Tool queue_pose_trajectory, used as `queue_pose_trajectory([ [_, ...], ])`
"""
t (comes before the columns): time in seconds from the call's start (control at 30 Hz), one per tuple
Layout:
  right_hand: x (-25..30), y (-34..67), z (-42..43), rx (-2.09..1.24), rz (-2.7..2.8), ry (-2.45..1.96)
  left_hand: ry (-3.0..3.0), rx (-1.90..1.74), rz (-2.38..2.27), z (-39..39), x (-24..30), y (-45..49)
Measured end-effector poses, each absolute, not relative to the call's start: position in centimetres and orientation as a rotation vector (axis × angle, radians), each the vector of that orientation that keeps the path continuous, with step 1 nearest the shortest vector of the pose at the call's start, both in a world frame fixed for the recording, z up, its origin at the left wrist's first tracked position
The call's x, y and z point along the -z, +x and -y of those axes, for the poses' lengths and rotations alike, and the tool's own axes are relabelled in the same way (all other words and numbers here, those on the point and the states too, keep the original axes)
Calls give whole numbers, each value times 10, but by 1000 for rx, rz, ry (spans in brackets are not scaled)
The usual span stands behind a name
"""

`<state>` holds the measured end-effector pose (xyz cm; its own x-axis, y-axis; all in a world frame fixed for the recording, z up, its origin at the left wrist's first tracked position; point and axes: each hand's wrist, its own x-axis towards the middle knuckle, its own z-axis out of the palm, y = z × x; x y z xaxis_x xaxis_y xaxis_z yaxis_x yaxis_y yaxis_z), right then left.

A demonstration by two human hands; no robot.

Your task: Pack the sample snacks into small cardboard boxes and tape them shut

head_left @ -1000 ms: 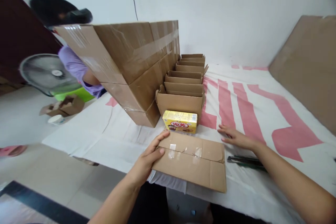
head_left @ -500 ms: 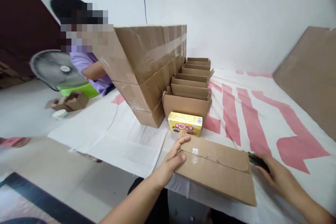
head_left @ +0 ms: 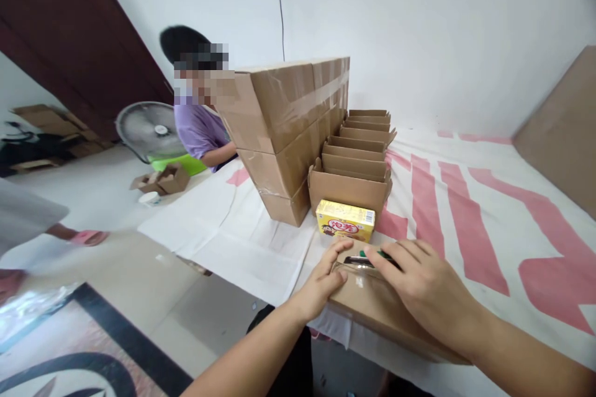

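A closed cardboard box [head_left: 361, 303] lies at the table's front edge, with clear tape near its left end. My left hand [head_left: 319, 288] grips that left end, fingers over the far side and thumb on top. In my right hand [head_left: 426, 294] is a box cutter [head_left: 384, 256], black and green, its blade out and pointing left. The blade is over the box's top seam near the tape; whether it has gone into the cardboard I cannot tell. Just behind the box stands a small yellow printed carton [head_left: 345, 221], apart from both hands.
Open cardboard boxes [head_left: 349, 189] stand in a row behind the yellow carton. Taped boxes [head_left: 291, 130] are stacked to their left. Beyond the stack is a person in a purple shirt [head_left: 198, 127], near a fan [head_left: 161, 130]. A white cloth with red shapes [head_left: 503, 242] covers the table.
My right hand has brought the box cutter from beyond the box's right end to the top seam near the left end. My left hand keeps its grip. The view has swung left.
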<state>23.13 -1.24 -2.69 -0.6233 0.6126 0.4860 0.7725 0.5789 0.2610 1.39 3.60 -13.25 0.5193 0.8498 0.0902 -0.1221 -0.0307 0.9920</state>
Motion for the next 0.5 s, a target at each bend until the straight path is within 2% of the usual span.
queue_pose_trajectory([
  [0.17, 18, 214, 3, 807, 2525, -1054, 1414, -927, -657, -37, 131, 13],
  [0.5, 3, 222, 9, 905, 2695, -942, 1401, -907, -709, -30, 120, 15],
])
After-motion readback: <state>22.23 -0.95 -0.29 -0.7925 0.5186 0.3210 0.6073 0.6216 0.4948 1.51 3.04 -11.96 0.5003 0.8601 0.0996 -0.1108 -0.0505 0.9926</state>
